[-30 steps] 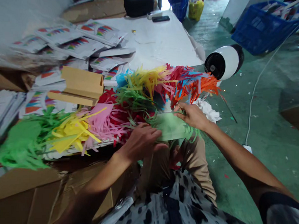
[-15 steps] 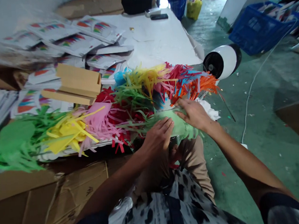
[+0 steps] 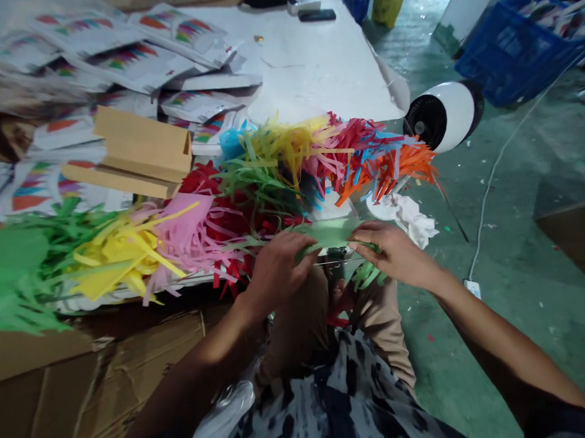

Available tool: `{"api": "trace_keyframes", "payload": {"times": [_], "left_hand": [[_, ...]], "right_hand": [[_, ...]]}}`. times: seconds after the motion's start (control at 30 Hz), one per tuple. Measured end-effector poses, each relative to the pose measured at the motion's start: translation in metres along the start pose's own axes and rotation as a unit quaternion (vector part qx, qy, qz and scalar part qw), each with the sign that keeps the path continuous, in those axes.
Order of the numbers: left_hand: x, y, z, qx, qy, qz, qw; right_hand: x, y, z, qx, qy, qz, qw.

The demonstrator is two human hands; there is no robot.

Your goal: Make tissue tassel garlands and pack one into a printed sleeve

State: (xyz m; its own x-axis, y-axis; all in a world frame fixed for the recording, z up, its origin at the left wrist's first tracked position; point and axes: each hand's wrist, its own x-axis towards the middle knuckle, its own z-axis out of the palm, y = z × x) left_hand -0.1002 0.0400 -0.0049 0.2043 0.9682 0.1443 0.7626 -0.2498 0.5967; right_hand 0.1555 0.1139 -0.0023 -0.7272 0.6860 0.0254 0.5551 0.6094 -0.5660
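A light green fringed tissue paper (image 3: pixel 331 230) is stretched between my two hands at the table's front edge. My left hand (image 3: pixel 286 258) pinches its left side between thumb and fingers. On its right side my right hand (image 3: pixel 387 247) grips it the same way, and green strips dangle below that hand. Just beyond lies a heap of fringed paper: orange fringe (image 3: pixel 403 164), yellow fringe (image 3: pixel 287 142) and dark green fringe (image 3: pixel 265 191). Pink fringe (image 3: pixel 185 223), a yellow bunch (image 3: pixel 117 251) and a green bunch (image 3: pixel 13 278) spread to the left.
White printed packets (image 3: pixel 131 63) pile up at the back left, behind an open tan cardboard box (image 3: pixel 142 149). A phone (image 3: pixel 317 16) lies on the white table (image 3: pixel 313 77). Crumpled white paper (image 3: pixel 412 217) sits at the right edge, near a white fan (image 3: pixel 448 115). Cardboard (image 3: pixel 128 384) lies below left.
Both hands were resting flat on the light green tissue paper. Now they have taken hold of its two sides and lifted it slightly toward me. The view has shifted a little.
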Motion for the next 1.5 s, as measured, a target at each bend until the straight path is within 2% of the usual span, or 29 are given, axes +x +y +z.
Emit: {"api": "trace_keyframes", "payload": {"times": [0.1, 0.23, 0.53, 0.8, 0.93, 1.03, 1.17, 1.23, 1.3, 1.37, 1.4, 1.5], "left_hand": [[0.006, -0.003, -0.001, 0.014, 0.011, -0.064, 0.998], [0.014, -0.003, 0.006, 0.073, 0.026, -0.137, 0.988], [0.017, -0.003, 0.012, 0.136, 0.038, -0.110, 0.984], [0.024, -0.006, 0.012, 0.160, 0.020, -0.118, 0.980], [0.019, -0.004, 0.018, 0.173, 0.057, -0.075, 0.981], [0.018, -0.003, 0.020, 0.180, 0.073, 0.016, 0.981], [0.024, -0.008, 0.020, 0.176, -0.017, 0.175, 0.969], [0.028, -0.012, 0.020, 0.175, -0.050, 0.210, 0.961], [0.030, -0.015, 0.019, 0.194, -0.052, 0.231, 0.952], [0.029, -0.016, 0.019, 0.231, -0.035, 0.262, 0.936], [0.028, -0.015, 0.019, 0.251, -0.025, 0.275, 0.928], [0.023, -0.010, 0.021, 0.290, -0.010, 0.285, 0.914]], "right_hand": [[0.009, 0.002, -0.004, 0.017, 0.001, 0.070, 0.997], [0.013, 0.001, 0.004, 0.001, 0.068, 0.154, 0.986], [0.015, -0.005, 0.017, -0.114, 0.092, 0.205, 0.968], [0.022, -0.001, 0.018, -0.148, 0.088, 0.196, 0.965], [0.023, -0.006, 0.021, -0.170, 0.077, 0.207, 0.960], [0.024, -0.008, 0.024, -0.191, 0.076, 0.216, 0.954], [0.014, -0.008, 0.010, -0.236, 0.099, 0.232, 0.938], [0.002, -0.008, -0.005, -0.256, 0.135, 0.226, 0.930], [-0.011, -0.012, -0.018, -0.264, 0.198, 0.211, 0.920], [-0.020, -0.019, -0.020, -0.254, 0.247, 0.155, 0.922], [-0.023, -0.023, -0.016, -0.244, 0.247, 0.106, 0.932], [-0.023, -0.031, 0.009, -0.229, 0.150, -0.028, 0.961]]}}
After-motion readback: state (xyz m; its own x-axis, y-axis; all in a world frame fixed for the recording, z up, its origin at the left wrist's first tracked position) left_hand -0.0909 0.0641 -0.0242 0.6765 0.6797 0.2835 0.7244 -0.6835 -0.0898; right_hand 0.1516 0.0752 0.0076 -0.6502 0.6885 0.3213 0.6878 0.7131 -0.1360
